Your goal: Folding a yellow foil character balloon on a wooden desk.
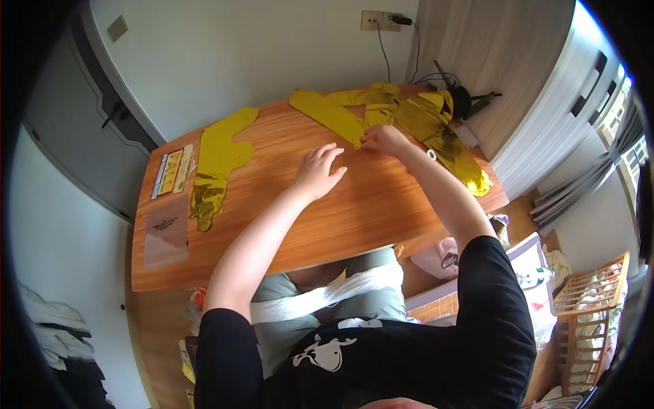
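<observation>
Gold foil shapes lie flat on the wood worktop [354, 218].
The right hand [385, 138] pinches the tip of one foil piece [330, 112] to hold it; the left hand [319, 172] rests near it, fingers spread flat on the wood.

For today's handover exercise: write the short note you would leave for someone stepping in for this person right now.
Left hand: open, flat on the wooden table, holding nothing.
Right hand: fingers on the edge of a flat gold foil balloon in the pile at the far side; whether it grips is unclear.
Another flat gold foil piece lies apart at the left, beside a sheet of stickers and a clear packet.
Done: all balloons lie flat. Left: the pile is unsorted.
</observation>
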Tool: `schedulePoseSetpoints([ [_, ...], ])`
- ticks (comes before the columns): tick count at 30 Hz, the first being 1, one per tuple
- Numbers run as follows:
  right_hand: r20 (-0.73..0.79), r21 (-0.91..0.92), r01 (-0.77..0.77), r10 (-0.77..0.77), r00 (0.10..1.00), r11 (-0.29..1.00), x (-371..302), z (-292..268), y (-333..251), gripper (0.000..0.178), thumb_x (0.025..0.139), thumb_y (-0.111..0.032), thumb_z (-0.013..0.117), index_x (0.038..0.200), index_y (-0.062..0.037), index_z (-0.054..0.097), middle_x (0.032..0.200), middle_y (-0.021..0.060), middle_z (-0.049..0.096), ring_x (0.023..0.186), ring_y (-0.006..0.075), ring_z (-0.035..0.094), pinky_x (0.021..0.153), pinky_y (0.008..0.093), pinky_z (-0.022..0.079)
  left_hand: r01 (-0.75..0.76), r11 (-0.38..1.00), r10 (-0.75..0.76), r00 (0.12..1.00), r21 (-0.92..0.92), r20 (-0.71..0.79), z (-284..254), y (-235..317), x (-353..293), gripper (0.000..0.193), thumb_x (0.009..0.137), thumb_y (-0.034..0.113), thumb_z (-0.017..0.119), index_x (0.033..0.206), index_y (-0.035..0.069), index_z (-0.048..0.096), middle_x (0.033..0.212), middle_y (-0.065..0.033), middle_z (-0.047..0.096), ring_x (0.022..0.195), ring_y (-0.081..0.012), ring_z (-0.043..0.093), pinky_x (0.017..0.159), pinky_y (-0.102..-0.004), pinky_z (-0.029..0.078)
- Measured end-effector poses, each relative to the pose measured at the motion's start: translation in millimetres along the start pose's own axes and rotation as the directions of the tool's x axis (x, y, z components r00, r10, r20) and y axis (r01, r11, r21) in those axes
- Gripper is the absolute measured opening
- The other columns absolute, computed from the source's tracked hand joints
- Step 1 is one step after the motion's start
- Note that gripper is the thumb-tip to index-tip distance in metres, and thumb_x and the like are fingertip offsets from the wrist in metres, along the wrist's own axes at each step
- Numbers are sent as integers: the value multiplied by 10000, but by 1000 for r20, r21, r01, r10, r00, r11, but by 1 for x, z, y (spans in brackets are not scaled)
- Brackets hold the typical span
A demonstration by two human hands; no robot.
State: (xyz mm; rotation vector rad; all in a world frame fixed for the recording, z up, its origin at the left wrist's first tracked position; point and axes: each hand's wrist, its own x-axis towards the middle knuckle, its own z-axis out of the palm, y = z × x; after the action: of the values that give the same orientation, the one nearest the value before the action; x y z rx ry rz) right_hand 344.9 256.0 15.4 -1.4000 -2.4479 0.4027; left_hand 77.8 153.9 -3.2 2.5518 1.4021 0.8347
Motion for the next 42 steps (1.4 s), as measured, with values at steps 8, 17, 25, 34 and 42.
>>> schedulePoseSetpoints([
  [8,-280,17,85,-77,957,996,-3,18,18,225,852,-339,779,982,-162,824,1098,85,733,1122,320,628,982,433,497,201,976,-209,973,-87,-101,47,6,75,380,951,327,647,1254,102,691,1296,-108,681,1185,-292,646,981,-434,519],
  [17,-10,115,-117,119,993,986,16,-2,15,287,911,-352,676,1009,-109,791,1041,167,734,972,364,687,873,455,532,304,950,-307,950,-66,-51,50,6,95,395,882,415,736,1157,131,749,1142,-73,731,1100,-260,674,932,-447,520],
  [25,-132,327,-133,185,974,936,48,-10,48,398,964,-401,614,1087,-33,702,1030,231,722,958,398,687,860,456,523,231,973,-226,937,-12,-265,58,20,98,534,807,402,822,1246,147,655,1307,-87,586,1280,-310,538,1004,-455,476],
  [34,-201,252,31,21,979,967,27,-41,34,350,901,-332,739,1078,-30,720,925,152,741,770,284,700,681,399,551,193,974,-173,972,117,-160,64,0,95,586,855,416,773,1308,96,585,1302,-105,588,1298,-326,520,1077,-468,431],
  [42,-144,220,-133,167,975,966,20,-41,30,297,833,-310,798,940,-34,770,800,132,737,716,256,708,629,391,554,92,989,-41,927,120,-373,62,16,90,623,867,428,780,1369,142,549,1365,-124,562,1309,-332,514,1105,-497,389],
])
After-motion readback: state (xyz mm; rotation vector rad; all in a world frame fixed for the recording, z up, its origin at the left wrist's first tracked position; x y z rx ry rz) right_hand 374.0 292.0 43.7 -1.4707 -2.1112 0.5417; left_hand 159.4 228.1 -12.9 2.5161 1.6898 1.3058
